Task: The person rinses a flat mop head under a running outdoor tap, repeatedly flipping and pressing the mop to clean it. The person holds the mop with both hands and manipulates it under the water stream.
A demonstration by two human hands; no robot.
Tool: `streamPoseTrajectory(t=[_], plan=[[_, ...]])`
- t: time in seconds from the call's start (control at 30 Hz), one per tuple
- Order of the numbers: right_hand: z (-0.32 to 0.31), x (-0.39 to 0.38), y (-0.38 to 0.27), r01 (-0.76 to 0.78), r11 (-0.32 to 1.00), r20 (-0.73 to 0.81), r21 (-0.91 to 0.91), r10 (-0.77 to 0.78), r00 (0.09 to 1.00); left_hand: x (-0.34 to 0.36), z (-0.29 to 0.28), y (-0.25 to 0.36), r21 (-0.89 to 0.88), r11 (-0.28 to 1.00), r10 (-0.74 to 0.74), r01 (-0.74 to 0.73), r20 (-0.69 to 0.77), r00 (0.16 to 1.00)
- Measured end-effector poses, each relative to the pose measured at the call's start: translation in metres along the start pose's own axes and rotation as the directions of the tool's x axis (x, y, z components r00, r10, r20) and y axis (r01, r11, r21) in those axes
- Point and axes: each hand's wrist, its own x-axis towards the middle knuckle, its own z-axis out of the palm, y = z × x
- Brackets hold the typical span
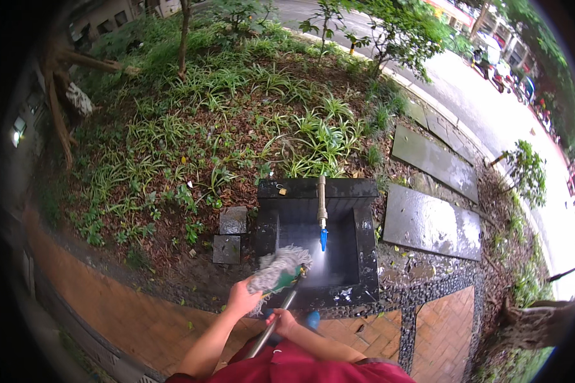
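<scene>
A mop point(281, 265) is held over the front left corner of a black sink point(367, 255), its grey strands bunched across the rim and partly over the basin. The strands are joined to a green clamp point(289, 279), from which a metal pole point(260, 343) is slanted down toward the body. The left hand point(243, 298) is closed on the near end of the mop head, with strands hanging below it; whether the clamp is also pressed by its fingers cannot be told, as they are partly hidden. The right hand point(283, 322) is wrapped around the pole, a little below the clamp. Above the basin, a brass-coloured pipe point(322, 198) is seen at the back wall, ended by a blue tap point(324, 239) that is pointed downward; a pale glare is shown beneath it, and whether water is being let out cannot be made out. On the back rim, a small lock point(282, 191) is placed left of the pipe. The sink is flanked on its left by two small slabs point(232, 221) and on its right by large wet slabs point(432, 221). It is backed by leafy plants point(329, 140), and a brick path point(374, 332) is laid in front.
</scene>
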Motion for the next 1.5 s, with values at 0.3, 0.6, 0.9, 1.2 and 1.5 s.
streamPoseTrajectory(t=[0.3, 0.6, 0.9, 1.2, 1.5], plan=[[-0.015, -0.056, -0.033, 0.146, 0.986, -0.087, -0.084, -0.153, 0.984, 0.0, 0.022, 0.035, -0.51, 0.859, -0.066, 0.037, -0.038, 0.997], [-0.062, -0.035, -0.075, 0.232, 0.969, -0.063, 0.082, -0.227, 0.972, 0.048, 0.082, 0.008, -0.713, 0.679, -0.344, 0.177, -0.096, 0.934], [-0.029, -0.061, -0.018, -0.034, 0.993, -0.021, 0.116, 0.037, 0.999, -0.058, 0.019, -0.06, -0.834, 0.535, -0.516, 0.138, -0.193, 0.834], [0.003, -0.098, 0.084, 0.045, 0.952, -0.163, -0.302, -0.098, 0.982, -0.173, -0.042, -0.079, -0.825, 0.565, -0.453, 0.021, -0.29, 0.843], [-0.004, -0.099, 0.25, 0.081, 0.874, -0.046, -0.478, -0.118, 0.992, -0.327, -0.14, -0.097, -0.679, 0.711, -0.238, -0.183, -0.478, 0.846]])
